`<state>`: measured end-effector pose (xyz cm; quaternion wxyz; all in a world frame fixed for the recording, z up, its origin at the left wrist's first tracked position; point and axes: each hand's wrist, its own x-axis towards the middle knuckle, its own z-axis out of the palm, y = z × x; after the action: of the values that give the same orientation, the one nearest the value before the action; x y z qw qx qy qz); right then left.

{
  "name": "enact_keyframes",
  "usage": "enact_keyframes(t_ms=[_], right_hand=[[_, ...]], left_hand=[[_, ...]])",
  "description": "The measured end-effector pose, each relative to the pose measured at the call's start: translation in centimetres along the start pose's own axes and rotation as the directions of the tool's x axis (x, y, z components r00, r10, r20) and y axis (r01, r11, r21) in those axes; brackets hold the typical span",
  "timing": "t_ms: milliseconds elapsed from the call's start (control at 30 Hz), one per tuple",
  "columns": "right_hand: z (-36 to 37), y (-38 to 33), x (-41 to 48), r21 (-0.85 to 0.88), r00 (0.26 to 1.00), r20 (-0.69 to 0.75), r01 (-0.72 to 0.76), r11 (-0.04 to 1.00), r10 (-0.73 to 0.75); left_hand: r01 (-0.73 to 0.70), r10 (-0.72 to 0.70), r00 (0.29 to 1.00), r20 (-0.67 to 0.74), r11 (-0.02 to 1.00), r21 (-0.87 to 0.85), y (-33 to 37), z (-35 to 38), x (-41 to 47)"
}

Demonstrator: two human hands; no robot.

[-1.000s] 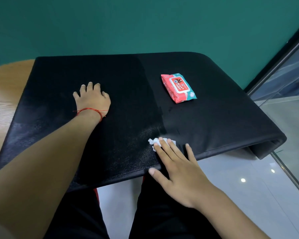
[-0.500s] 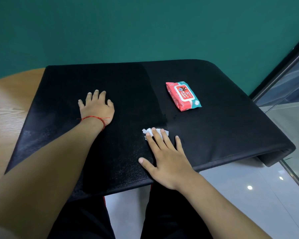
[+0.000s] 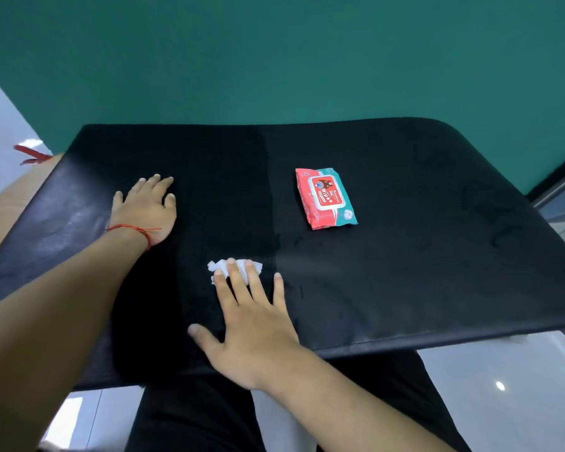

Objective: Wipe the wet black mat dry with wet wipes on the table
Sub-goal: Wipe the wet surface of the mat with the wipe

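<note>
On the black mat (image 3: 405, 288), both hands are down and flat. The right hand (image 3: 255, 331) has its fingers stretched out straight, with three fingertips (image 3: 234, 272) pressing a crumpled white wipe (image 3: 221, 265) against the surface. It's not pinching or curling round the wipe, just pushing down on it, and the thumb is splayed out to the side near the mat's front edge. The left hand (image 3: 147, 207) lies palm-down further back and to the left, fingers relaxed and holding nothing, with a thin red string (image 3: 128, 228) around its wrist.

The mat covers nearly the whole table, and only a sliver of wooden tabletop (image 3: 10, 203) shows at the far left. A faint line runs front to back near the middle of the mat: it's darker to the left, with a slight sheen and scattered streaks to the right. The wipe sits just left of that line. The red-and-teal pack of wet wipes (image 3: 325, 199) lies flat on the right half, well apart from both hands. Behind it all is a green wall (image 3: 274, 60).
</note>
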<state>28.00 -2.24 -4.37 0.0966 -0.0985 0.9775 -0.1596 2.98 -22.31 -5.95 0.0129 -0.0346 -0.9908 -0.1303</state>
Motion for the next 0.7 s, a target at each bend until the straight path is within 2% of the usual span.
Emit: enact_keyframes(t_ms=[200,300,467,567,600,633,700], right_hand=[[1.5,-6.5,3.4,0.086,0.997,0.040,0.068,0.994,-0.072],[1.4,-7.7,5.0,0.043,0.994,0.030,0.105,0.994,-0.106],[0.9,-5.3,5.1,-0.098,0.991,-0.008,0.134,0.986,-0.136],[0.9,-4.2,3.8,-0.104,0.989,-0.020,0.145,0.984,-0.148],[0.9,-4.1,3.5,-0.091,0.988,-0.030,0.146,0.985,-0.149],[1.0,-4.1,3.2,-0.073,0.987,-0.039,0.151,0.986,-0.154],[1.1,-4.0,2.8,-0.053,0.985,-0.068,0.156,0.986,-0.159]], left_hand=[[0.016,-0.014,0.998,-0.056,0.999,0.034,-8.3,-2.2,0.4],[0.026,-0.021,0.996,-0.084,0.998,0.057,-11.2,-2.8,0.5],[0.061,-0.046,0.993,-0.111,0.988,0.139,-10.3,-2.7,0.7],[0.043,-0.014,0.994,-0.107,0.959,0.280,-7.3,-3.6,0.6],[0.008,0.019,0.995,-0.102,0.964,0.265,-5.6,-4.0,0.7],[-0.045,0.062,0.994,-0.092,0.983,0.180,-3.4,-4.3,0.6],[-0.155,0.151,0.987,-0.050,0.982,-0.105,2.1,-4.6,0.1]])
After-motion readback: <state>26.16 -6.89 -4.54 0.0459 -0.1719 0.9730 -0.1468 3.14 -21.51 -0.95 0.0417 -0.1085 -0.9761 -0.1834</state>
